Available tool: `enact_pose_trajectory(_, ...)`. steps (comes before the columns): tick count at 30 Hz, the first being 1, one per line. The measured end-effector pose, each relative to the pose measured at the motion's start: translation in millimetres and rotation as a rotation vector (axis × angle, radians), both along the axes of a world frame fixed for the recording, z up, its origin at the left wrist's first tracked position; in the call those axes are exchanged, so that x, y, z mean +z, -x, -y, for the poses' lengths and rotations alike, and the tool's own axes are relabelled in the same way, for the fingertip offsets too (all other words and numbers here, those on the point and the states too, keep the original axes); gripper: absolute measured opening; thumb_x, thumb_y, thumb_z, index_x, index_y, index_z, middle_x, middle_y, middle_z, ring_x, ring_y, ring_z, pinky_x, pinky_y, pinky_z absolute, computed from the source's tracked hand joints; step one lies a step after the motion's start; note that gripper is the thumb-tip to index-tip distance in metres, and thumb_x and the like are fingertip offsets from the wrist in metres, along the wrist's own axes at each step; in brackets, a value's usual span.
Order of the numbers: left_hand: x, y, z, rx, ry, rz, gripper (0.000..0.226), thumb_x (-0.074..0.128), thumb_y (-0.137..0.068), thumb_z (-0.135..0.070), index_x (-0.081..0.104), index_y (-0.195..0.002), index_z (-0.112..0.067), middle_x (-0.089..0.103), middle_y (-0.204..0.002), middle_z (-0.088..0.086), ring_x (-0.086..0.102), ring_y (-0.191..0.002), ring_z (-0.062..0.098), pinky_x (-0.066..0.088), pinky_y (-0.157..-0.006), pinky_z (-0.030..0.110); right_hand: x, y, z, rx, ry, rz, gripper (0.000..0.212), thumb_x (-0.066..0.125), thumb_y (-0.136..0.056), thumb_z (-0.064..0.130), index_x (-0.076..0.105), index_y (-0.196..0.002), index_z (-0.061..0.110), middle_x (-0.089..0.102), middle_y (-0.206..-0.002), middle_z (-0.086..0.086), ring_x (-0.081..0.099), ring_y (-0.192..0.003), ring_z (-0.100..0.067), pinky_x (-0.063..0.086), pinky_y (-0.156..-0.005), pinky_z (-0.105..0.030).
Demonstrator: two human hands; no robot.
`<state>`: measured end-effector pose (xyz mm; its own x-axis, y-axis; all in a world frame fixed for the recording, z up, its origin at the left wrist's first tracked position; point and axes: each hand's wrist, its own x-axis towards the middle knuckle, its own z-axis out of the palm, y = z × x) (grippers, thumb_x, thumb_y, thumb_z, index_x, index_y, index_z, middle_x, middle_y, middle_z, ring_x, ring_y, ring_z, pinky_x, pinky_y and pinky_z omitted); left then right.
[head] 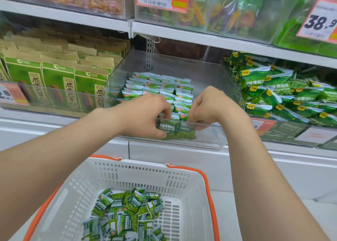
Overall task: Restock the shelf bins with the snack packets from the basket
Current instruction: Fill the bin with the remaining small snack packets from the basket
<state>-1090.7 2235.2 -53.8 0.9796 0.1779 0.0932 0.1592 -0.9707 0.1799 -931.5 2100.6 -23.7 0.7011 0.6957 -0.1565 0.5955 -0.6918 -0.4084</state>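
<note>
both hands [145,113] gripping green packets [176,130] in clear bin [209,140]

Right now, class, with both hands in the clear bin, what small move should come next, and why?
Probably seat the front packets upright behind the front wall of the clear bin and let go. The left hand and right hand both grip them there, tidy rows stand behind, and the basket below holds more loose packets.
</note>
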Motion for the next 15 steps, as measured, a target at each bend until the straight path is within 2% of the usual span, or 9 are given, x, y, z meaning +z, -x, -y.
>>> enact_pose_trajectory(1, -0.1, -0.8, 1.2, -0.014, 0.012, -0.023, 0.037, 0.084, -0.077, -0.049, 0.071, -0.105, -0.031, 0.058, -0.112, -0.007, 0.053, -0.081, 0.003, 0.049, -0.088, 0.034, -0.5, -0.2, -0.6, 0.011, 0.016, 0.016, 0.025, 0.072, -0.056, 0.004, 0.073, -0.076, 0.020, 0.078, -0.094, -0.017, 0.075, -0.092, -0.023, 0.062, -0.077, -0.058)
enact_pose_trajectory(3, -0.4, -2.4, 3.1, -0.036, 0.004, -0.072, 0.033, 0.086, -0.075, -0.050, 0.073, -0.101, -0.034, 0.054, -0.116, -0.006, 0.054, -0.087, 0.004, 0.050, -0.088, 0.035, -1.8, -1.2, -2.0, 0.034, 0.047, 0.024, 0.027, 0.076, -0.061, 0.004, 0.080, -0.087, 0.004, 0.079, -0.094, -0.015, 0.076, -0.089, -0.024, 0.065, -0.076, -0.052)
enact_pose_trajectory(6, -0.2, -6.7, 4.1, -0.056, -0.022, -0.114, 0.036, 0.089, -0.072, -0.056, 0.076, -0.100, -0.036, 0.048, -0.117, -0.007, 0.050, -0.089, 0.006, 0.049, -0.088, 0.036, -2.4, -3.6, 1.5, 0.020, 0.035, -0.143, 0.035, 0.088, -0.070, 0.003, 0.077, -0.102, -0.004, 0.079, -0.083, -0.014, 0.079, -0.072, -0.024, 0.065, -0.080, -0.041)
enact_pose_trajectory(9, 0.9, -10.8, 5.2, -0.076, -0.082, -0.143, 0.044, 0.087, -0.067, -0.066, 0.074, -0.098, -0.037, 0.051, -0.119, -0.010, 0.054, -0.106, 0.012, 0.048, -0.092, 0.040, -0.3, -4.8, 7.0, 0.042, 0.032, -0.275, 0.028, 0.094, -0.070, 0.003, 0.079, -0.094, 0.000, 0.079, -0.078, -0.010, 0.079, -0.071, -0.024, 0.064, -0.082, -0.036)
enact_pose_trajectory(13, 4.2, -8.4, 0.7, -0.039, -0.160, -0.133, 0.048, 0.079, -0.068, -0.077, 0.070, -0.094, -0.038, 0.055, -0.110, -0.016, 0.057, -0.101, 0.011, 0.037, -0.084, 0.037, -3.7, -2.4, 3.4, 0.039, -0.101, -0.310, 0.029, 0.099, -0.064, 0.008, 0.080, -0.086, 0.003, 0.079, -0.078, -0.009, 0.079, -0.071, -0.024, 0.064, -0.071, -0.030)
enact_pose_trajectory(15, 4.8, -6.1, 0.9, -0.026, -0.191, -0.128, 0.048, 0.076, -0.070, -0.079, 0.069, -0.092, -0.037, 0.055, -0.108, -0.016, 0.053, -0.102, 0.012, 0.033, -0.084, 0.038, -7.4, 1.1, 0.7, 0.009, -0.081, -0.327, 0.039, 0.100, -0.063, 0.009, 0.079, -0.094, 0.000, 0.079, -0.078, -0.010, 0.079, -0.071, -0.026, 0.065, -0.078, -0.035)
